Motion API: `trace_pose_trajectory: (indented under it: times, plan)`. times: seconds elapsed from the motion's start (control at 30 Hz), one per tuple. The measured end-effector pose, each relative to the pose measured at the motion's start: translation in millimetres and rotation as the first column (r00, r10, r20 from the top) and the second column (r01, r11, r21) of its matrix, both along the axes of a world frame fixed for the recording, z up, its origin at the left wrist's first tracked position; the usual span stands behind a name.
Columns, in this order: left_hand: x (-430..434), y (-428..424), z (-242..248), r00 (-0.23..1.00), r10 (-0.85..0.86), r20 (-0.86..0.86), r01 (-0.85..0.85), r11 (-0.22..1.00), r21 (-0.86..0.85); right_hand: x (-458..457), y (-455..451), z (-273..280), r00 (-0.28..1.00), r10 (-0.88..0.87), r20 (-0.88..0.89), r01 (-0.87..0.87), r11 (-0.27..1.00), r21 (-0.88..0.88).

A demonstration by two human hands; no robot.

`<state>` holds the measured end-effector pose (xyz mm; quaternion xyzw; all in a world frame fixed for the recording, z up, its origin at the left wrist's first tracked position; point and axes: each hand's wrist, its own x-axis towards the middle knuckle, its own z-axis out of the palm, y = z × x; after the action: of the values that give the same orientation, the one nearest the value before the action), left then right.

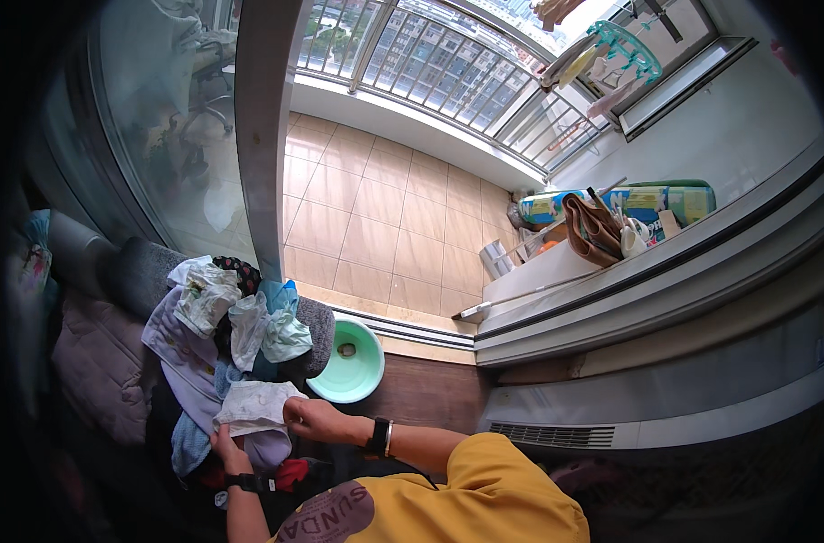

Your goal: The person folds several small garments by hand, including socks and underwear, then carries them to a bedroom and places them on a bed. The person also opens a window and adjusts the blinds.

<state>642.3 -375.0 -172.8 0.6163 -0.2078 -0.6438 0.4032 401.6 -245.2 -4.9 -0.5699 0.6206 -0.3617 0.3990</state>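
A white patterned cloth garment [257,406] is stretched between my two hands. My left hand [228,448] grips its lower left corner, and my right hand [310,417] pinches its right edge. Beneath and beyond it, a lavender garment [181,360] drapes over the arm of a grey sofa [319,339]. On that arm also lie a crumpled white printed cloth [207,298], a pale mint cloth [287,336] and a black patterned cloth [241,273]. A blue textured cloth [192,444] hangs below the lavender one. Which garment I hold cannot be told.
A mint-green basin [364,370] with a small object inside stands on the wooden floor [425,394] by the sofa arm. Beyond the sliding-door track [405,334] lies a tiled balcony [371,217]. A floor-standing air conditioner [561,407] is at right; a teal hanging dryer [626,47] holds laundry.
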Motion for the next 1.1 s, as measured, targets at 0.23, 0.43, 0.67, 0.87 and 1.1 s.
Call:
trace_pose_trajectory:
  times: [0.23,0.43,0.67,0.87,1.1]
  plan:
    - [35.8,14.2,14.9,0.897,-0.349,0.271,0.368,0.93,-0.022,16.1,25.2,8.7,0.992,-0.079,0.099,0.076,0.996,0.04]
    - [48.9,38.3,15.5,0.034,-0.631,0.775,0.922,0.318,0.219,47.7,34.3,39.2,0.989,0.149,-0.024,-0.151,0.968,-0.201]
    - [69.7,32.3,-32.3,0.911,-0.412,-0.003,0.405,0.894,0.192,62.4,56.6,50.6,0.952,0.286,-0.106,-0.3,0.939,-0.166]
    - [80.6,36.0,14.7,0.799,-0.55,0.243,0.585,0.804,-0.107,54.2,77.0,39.4,0.99,0.081,-0.113,-0.094,0.989,-0.115]
    - [74.6,65.7,70.5,0.136,-0.198,0.971,0.955,0.288,-0.075,65.4,71.2,36.2,0.967,0.098,-0.237,-0.145,0.971,-0.189]
